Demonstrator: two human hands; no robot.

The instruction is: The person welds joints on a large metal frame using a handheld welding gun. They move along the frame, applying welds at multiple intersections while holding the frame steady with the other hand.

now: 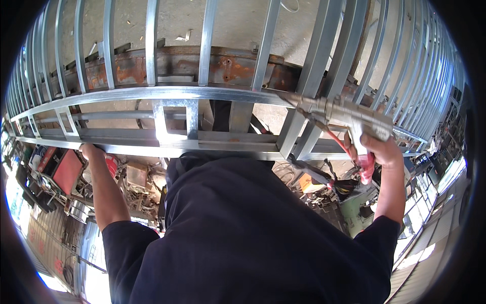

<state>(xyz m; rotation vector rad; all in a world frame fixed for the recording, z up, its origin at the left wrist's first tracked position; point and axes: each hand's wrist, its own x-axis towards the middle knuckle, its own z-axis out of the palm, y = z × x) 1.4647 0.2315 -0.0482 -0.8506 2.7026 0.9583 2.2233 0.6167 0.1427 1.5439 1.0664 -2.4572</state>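
My right hand [383, 151] is wrapped round the handle of a pistol-grip power tool [357, 115]. The tool has a grey body, a white and red handle, and a slim front end directed left over the frame's upper rail, near a pair of thick square posts [319, 55]. Whether its tip touches the metal cannot be made out. At the left, my left hand [92, 151] is closed on the near rail [126, 150] of a silvery metal frame [202, 93]; its fingers are partly hidden behind the rail. Short square pieces [160, 121] join the two rails.
Long parallel bars stretch away from the rail. Rusty steel beams [228, 68] lie beneath them on the concrete floor [238, 25]. Behind me at left stand a red box-shaped object [66, 169] and assorted scrap; at right, black cables [344, 187] hang near a green surface [357, 215].
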